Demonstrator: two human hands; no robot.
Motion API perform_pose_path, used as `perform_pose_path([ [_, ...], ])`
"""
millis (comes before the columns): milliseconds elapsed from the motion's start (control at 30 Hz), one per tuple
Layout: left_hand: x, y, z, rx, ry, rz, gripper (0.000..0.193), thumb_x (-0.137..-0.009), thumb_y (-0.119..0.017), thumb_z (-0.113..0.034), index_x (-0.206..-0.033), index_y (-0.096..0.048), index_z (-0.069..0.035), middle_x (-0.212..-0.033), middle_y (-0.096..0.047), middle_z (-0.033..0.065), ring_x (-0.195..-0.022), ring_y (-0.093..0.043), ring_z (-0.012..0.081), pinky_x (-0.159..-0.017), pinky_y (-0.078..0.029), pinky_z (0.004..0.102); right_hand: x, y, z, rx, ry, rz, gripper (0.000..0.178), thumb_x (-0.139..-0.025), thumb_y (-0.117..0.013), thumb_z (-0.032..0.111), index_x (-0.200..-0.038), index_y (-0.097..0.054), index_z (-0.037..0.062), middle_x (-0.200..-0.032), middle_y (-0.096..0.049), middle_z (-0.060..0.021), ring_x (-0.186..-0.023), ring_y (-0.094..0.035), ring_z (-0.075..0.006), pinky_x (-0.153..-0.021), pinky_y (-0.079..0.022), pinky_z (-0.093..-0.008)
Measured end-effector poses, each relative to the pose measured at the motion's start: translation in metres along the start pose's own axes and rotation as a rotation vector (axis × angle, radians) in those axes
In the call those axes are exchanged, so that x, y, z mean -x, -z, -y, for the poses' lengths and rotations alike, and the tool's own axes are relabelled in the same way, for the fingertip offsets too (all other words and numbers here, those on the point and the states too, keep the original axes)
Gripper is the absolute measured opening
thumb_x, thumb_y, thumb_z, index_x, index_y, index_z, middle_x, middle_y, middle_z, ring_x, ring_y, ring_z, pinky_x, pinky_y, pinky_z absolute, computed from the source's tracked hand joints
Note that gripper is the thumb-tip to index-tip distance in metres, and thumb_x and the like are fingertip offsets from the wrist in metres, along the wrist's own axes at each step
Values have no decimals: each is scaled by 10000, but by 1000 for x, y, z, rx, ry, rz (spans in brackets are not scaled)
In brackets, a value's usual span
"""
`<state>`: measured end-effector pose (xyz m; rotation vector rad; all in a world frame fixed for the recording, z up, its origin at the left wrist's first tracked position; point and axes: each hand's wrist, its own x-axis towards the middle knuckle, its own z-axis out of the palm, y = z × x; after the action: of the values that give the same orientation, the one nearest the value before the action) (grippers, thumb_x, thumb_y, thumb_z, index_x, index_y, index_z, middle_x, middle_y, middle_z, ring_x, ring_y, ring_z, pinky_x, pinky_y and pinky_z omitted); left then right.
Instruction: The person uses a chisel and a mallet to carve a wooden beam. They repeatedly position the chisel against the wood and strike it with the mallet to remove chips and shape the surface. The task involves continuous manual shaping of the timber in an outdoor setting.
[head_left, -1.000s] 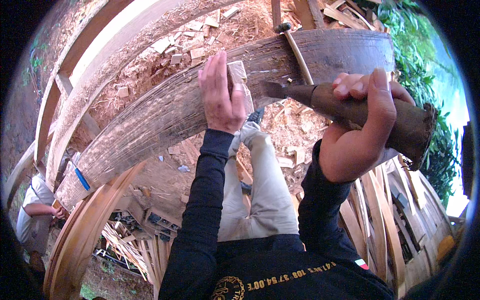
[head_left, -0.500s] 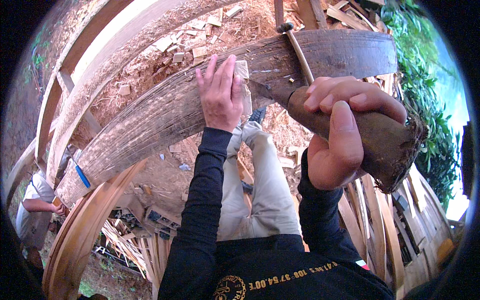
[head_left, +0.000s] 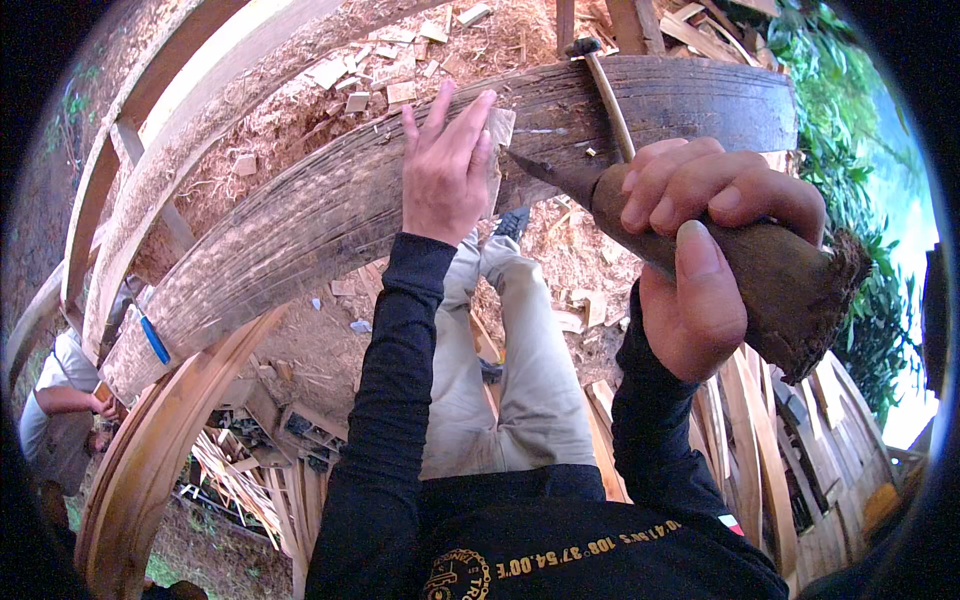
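Observation:
My left hand (head_left: 446,170) presses a small pale wood block (head_left: 502,150) against the weathered curved beam (head_left: 300,205). Its fingers reach along the block's left side, and the thumb side is partly hidden. In my right hand (head_left: 710,230) is a large chisel (head_left: 765,285), gripped round its thick brown wooden handle with the frayed end toward me. The dark pointed blade is directed left, its tip close to the block's right side; whether they touch I cannot tell. A hammer (head_left: 605,100) lies across the beam just beyond my right hand.
Curved timber frames (head_left: 125,200) stand at left, and bent planks (head_left: 165,450) run below the beam's left end. A blue-handled tool (head_left: 155,340) rests there, near another person (head_left: 65,400). Wood chips (head_left: 400,92) litter the ground; planks (head_left: 760,440) lie at right.
My right hand and the chisel have shifted slightly right, and more of the blade shows. My left hand's fingers have spread a little while staying at the block.

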<state>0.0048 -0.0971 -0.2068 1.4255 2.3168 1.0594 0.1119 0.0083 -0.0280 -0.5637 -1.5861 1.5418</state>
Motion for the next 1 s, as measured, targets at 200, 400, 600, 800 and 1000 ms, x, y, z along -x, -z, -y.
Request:
perform_pose_path([
  [200, 1, -3, 1, 15, 4, -25, 327, -963, -485, -253, -1269, -549, -155, -1231, -600, 28, -1335, -412, 265, -1137, -158, 583, 3, -3, 2, 113, -59, -103, 181, -807, -543, 66, -966, -459, 45, -744, -514, -119, -656, -520, -240, -678, -448, -417],
  [400, 1, 1, 3, 36, 9, -40, 334, -931, -546, -289, -1239, -545, -159, -1191, -589, 47, -1304, -430, 290, -1128, -164, 598, 3, -3, 2, 225, -94, -207, 170, -880, -572, 143, -974, -487, 30, -774, -533, -121, -693, -553, -247, -736, -461, -431],
  [600, 10, 16, -3, -123, 61, -49, 333, -871, -638, -363, -1132, -605, -160, -1075, -576, 73, -1196, -478, 265, -1106, -217, 595, -1, -14, 16, 338, -193, -380, 204, -880, -614, 197, -916, -512, 25, -760, -551, -115, -693, -561, -240, -764, -464, -433],
  [800, 31, 22, -11, -220, 136, -125, 298, -805, -718, -419, -902, -650, -146, -937, -596, 57, -1067, -543, 234, -1079, -266, 576, 2, -15, 13, 106, -58, -359, 132, -857, -582, 153, -869, -526, 34, -755, -547, -114, -686, -560, -246, -752, -462, -438],
  [1000, 46, 19, -25, -257, 243, -188, 272, -812, -715, -407, -853, -655, -145, -875, -608, 22, -1012, -557, 221, -1025, -324, 534, 7, -10, 9, 172, -31, -224, 150, -822, -600, 119, -900, -508, 30, -765, -544, -127, -678, -565, -262, -733, -470, -445],
])
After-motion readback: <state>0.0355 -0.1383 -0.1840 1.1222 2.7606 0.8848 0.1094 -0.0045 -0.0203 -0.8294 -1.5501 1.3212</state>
